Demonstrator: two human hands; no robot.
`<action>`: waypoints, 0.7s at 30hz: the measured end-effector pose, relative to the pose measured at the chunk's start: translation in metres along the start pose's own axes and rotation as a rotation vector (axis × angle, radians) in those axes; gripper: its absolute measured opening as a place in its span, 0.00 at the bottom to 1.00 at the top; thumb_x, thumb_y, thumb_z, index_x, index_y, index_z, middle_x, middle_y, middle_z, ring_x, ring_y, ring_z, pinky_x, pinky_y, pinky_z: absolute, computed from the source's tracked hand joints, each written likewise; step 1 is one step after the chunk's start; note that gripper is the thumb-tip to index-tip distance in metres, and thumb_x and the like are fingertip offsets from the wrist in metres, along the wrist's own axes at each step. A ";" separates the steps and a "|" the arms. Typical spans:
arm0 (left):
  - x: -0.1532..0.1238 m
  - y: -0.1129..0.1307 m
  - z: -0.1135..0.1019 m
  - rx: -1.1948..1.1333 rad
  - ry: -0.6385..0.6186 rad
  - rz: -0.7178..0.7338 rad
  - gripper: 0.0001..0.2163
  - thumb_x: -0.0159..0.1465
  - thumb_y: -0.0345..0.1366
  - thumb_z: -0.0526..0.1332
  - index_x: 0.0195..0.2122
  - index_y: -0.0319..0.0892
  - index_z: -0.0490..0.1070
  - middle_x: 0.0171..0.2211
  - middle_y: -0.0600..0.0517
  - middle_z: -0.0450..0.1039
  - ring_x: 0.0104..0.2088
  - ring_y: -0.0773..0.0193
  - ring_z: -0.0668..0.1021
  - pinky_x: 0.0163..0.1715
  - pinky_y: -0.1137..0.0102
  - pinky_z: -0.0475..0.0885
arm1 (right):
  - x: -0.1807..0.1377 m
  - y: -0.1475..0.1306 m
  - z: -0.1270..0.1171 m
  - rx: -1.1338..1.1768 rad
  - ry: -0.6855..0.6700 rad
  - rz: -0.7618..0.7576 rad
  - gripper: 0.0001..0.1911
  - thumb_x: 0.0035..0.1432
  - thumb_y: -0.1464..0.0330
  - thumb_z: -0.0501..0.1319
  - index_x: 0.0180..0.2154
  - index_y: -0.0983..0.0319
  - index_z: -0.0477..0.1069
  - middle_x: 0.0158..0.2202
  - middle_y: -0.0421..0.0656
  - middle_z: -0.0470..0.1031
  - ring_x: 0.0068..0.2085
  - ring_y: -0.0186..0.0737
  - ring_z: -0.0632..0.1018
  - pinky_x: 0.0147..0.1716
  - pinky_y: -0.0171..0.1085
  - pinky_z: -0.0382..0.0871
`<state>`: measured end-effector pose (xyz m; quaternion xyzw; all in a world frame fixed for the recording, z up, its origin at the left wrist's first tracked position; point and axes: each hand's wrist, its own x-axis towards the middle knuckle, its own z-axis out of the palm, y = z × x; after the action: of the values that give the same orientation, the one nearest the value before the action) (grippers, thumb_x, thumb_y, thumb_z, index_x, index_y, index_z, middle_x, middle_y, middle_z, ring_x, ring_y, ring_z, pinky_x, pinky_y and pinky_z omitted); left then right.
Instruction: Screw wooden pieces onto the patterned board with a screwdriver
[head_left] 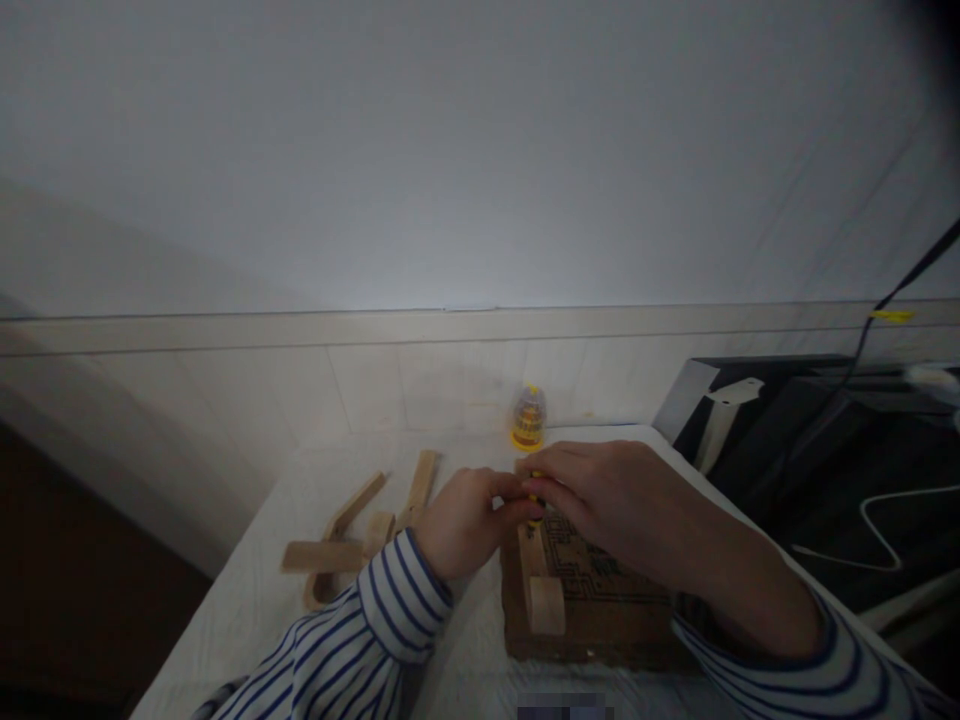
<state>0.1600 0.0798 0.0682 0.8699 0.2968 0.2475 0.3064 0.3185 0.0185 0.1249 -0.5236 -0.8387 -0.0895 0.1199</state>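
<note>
My left hand (471, 520) and my right hand (600, 490) meet fingertip to fingertip around a small yellow-and-black screwdriver (535, 512). Both are closed, and the fingers cover most of the tool. Under it lies a pale wooden strip (532, 556) with small dark marks, and a wooden block (547, 606) sits at its near end. These rest on a brown cardboard piece (600, 630) printed with black lines. What the screwdriver's tip touches is hidden.
Left of my hands are several loose wooden parts (322, 556) on the white-covered table (247, 600). A yellow-based container with a clear dome (529, 420) stands near the wall. Dark panels (825, 440) and a white cable (870, 515) are to the right.
</note>
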 end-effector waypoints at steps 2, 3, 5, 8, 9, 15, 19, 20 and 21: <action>0.000 -0.001 0.000 -0.014 -0.011 0.015 0.08 0.61 0.37 0.59 0.34 0.40 0.76 0.29 0.51 0.78 0.29 0.64 0.76 0.31 0.73 0.67 | 0.000 -0.002 -0.002 -0.016 -0.010 0.008 0.11 0.61 0.69 0.51 0.33 0.62 0.71 0.26 0.42 0.75 0.29 0.38 0.75 0.27 0.34 0.63; 0.000 -0.002 0.000 -0.027 -0.019 0.027 0.08 0.61 0.36 0.59 0.34 0.41 0.76 0.29 0.51 0.77 0.29 0.64 0.76 0.31 0.73 0.67 | 0.000 -0.002 -0.002 -0.024 -0.018 0.015 0.11 0.61 0.69 0.51 0.33 0.62 0.71 0.26 0.42 0.75 0.29 0.38 0.75 0.27 0.34 0.63; 0.001 -0.005 0.000 -0.065 -0.040 0.050 0.08 0.61 0.35 0.58 0.36 0.41 0.76 0.30 0.52 0.77 0.30 0.64 0.76 0.32 0.73 0.67 | 0.000 -0.004 -0.003 -0.040 -0.035 0.036 0.11 0.61 0.69 0.51 0.32 0.62 0.71 0.27 0.43 0.75 0.29 0.38 0.75 0.27 0.34 0.63; 0.003 -0.008 0.001 -0.113 -0.070 0.067 0.09 0.62 0.34 0.57 0.40 0.42 0.75 0.33 0.52 0.78 0.32 0.64 0.76 0.35 0.73 0.67 | 0.001 -0.005 -0.002 -0.050 -0.048 0.064 0.10 0.61 0.69 0.52 0.31 0.62 0.70 0.28 0.42 0.75 0.29 0.39 0.76 0.26 0.35 0.62; 0.003 -0.008 0.001 -0.118 -0.075 0.069 0.10 0.63 0.34 0.56 0.41 0.43 0.75 0.33 0.52 0.78 0.33 0.64 0.76 0.35 0.73 0.67 | 0.001 -0.005 -0.002 -0.051 -0.047 0.069 0.10 0.61 0.68 0.52 0.31 0.62 0.70 0.28 0.42 0.75 0.30 0.39 0.76 0.26 0.35 0.62; 0.001 0.003 0.001 0.016 0.012 -0.007 0.07 0.60 0.36 0.59 0.34 0.42 0.76 0.29 0.53 0.78 0.28 0.65 0.75 0.28 0.74 0.65 | 0.001 -0.002 0.000 -0.078 -0.032 0.076 0.11 0.61 0.66 0.52 0.29 0.61 0.69 0.27 0.41 0.75 0.28 0.41 0.75 0.25 0.37 0.60; 0.000 0.007 0.005 0.117 0.130 -0.091 0.08 0.55 0.39 0.64 0.30 0.40 0.76 0.27 0.52 0.77 0.25 0.65 0.75 0.25 0.73 0.64 | 0.001 -0.001 0.002 -0.079 -0.027 0.079 0.11 0.60 0.66 0.52 0.31 0.61 0.70 0.27 0.42 0.75 0.29 0.41 0.76 0.26 0.37 0.61; 0.000 0.007 0.006 0.126 0.140 -0.095 0.08 0.55 0.39 0.64 0.29 0.40 0.76 0.26 0.52 0.77 0.25 0.64 0.75 0.25 0.73 0.64 | 0.002 0.000 0.002 -0.070 -0.025 0.078 0.11 0.60 0.66 0.52 0.32 0.61 0.70 0.28 0.42 0.75 0.30 0.41 0.76 0.26 0.37 0.62; 0.000 0.007 0.006 0.132 0.146 -0.096 0.08 0.55 0.39 0.64 0.29 0.39 0.76 0.26 0.51 0.77 0.26 0.64 0.75 0.26 0.73 0.64 | 0.002 0.000 0.002 -0.057 -0.021 0.075 0.11 0.60 0.65 0.52 0.32 0.61 0.70 0.28 0.42 0.75 0.31 0.41 0.76 0.27 0.37 0.62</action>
<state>0.1668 0.0731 0.0687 0.8525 0.3753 0.2754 0.2376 0.3174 0.0206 0.1233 -0.5589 -0.8167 -0.1035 0.0994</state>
